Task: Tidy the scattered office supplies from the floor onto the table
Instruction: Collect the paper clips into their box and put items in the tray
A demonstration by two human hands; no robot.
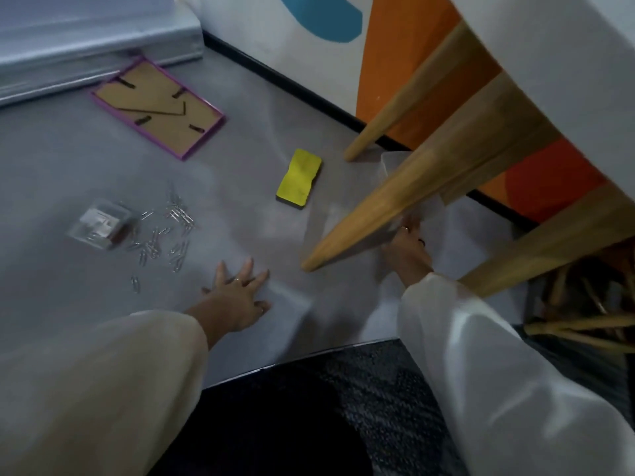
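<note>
Left hand (237, 292) flat on a paper sheet (288, 304) lower centre, fingers spread. Right hand (409, 249) seems to pinch another sheet (457, 228) under the table leg (378, 214). Best: slide it clear of the leg, stack sheets, lift together. Paperclips (165, 235) wait at left.

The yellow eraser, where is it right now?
In the head view the eraser lies on the floor, centre frame, between the purple frame and the nearest table leg.

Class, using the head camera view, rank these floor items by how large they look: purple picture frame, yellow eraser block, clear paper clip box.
1. Purple picture frame, clearly largest.
2. Clear paper clip box and yellow eraser block look too alike to rank.
</note>
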